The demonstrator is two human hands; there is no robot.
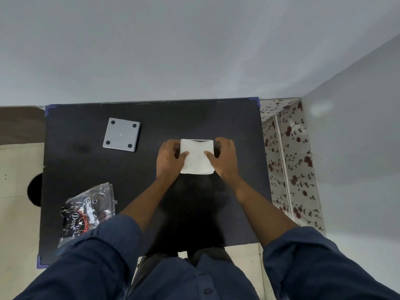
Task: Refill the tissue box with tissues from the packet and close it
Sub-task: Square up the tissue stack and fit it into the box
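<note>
The tissue box [197, 140] sits right of centre on the black table [86, 169], almost wholly covered by the white stack of tissues [196, 158] I see on top of it; only a dark sliver of its far opening shows. My left hand [170, 158] grips the stack's left edge, thumb laid on the top sheet, the other fingers [173, 146] curled down the side; my right hand [224, 158] mirrors it on the right edge, thumb on top, fingers wrapped over the far corner; both are clamped on the tissues, not spread wide. I cannot tell how deep the stack sits in the box. The grey square lid [121, 134] lies flat, underside up with four dark dots, well apart to the left. The crumpled clear packet [86, 211] with dark print lies near the table's front left, partly under my blue sleeve [93, 256].
</note>
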